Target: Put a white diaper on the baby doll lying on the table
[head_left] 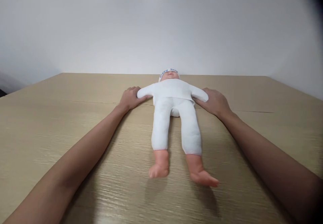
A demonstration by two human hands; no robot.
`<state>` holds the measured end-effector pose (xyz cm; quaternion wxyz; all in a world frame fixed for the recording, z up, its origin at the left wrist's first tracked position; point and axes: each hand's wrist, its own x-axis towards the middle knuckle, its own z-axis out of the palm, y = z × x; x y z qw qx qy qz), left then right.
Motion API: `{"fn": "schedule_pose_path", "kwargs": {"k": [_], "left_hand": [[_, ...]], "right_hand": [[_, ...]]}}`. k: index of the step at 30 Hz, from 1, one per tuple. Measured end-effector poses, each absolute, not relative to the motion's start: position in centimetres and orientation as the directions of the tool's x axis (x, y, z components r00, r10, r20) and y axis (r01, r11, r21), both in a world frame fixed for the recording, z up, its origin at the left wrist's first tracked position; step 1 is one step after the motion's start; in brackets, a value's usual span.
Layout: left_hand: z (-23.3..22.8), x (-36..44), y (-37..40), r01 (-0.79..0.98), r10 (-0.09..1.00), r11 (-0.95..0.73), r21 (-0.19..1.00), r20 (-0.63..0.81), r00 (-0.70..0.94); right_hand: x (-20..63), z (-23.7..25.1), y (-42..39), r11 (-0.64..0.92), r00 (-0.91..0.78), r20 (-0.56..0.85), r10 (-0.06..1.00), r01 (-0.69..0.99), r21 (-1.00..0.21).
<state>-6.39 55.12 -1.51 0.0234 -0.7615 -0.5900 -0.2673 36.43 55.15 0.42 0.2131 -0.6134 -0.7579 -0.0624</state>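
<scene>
A baby doll (pixel 173 91) lies on its back on the wooden table, its feet toward me and its head at the far side. Its body is white cloth, its bare feet are pinkish plastic, and a white headband (pixel 168 71) with blue lettering covers its brow. My left hand (pixel 131 97) is closed around the end of the doll's arm on the left. On the other side, my right hand (pixel 214 100) grips the opposite arm, thumb underneath. The doll's hands are hidden in my grasp. Both its arms are stretched out sideways.
The light wooden table (pixel 121 170) spreads out around the doll, with a thin seam running across it. A pale wall (pixel 161 28) rises directly behind the table's far edge, close to the doll's head.
</scene>
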Motion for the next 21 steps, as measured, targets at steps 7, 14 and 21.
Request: {"fn": "schedule_pose_path", "kwargs": {"k": [7, 14, 21], "left_hand": [[-2.3, -8.2, 53.6, 0.890, 0.896, -0.323, 0.322, 0.408, 0.177], [-3.6, -8.8, 48.6, 0.900, 0.817, -0.264, 0.347, 0.576, 0.018], [-2.5, -5.4, 37.1, 0.875, 0.827, -0.240, 0.420, 0.560, -0.042]], "right_hand": [[38.4, -1.4, 55.7, 0.341, -0.177, 0.496, 0.850, 0.902, -0.264], [38.2, -2.7, 51.2, 0.404, -0.141, 0.705, 0.695, 0.888, -0.220], [32.9, 0.5, 37.9, 0.472, 0.049, 0.795, 0.605, 0.782, -0.407]]}}
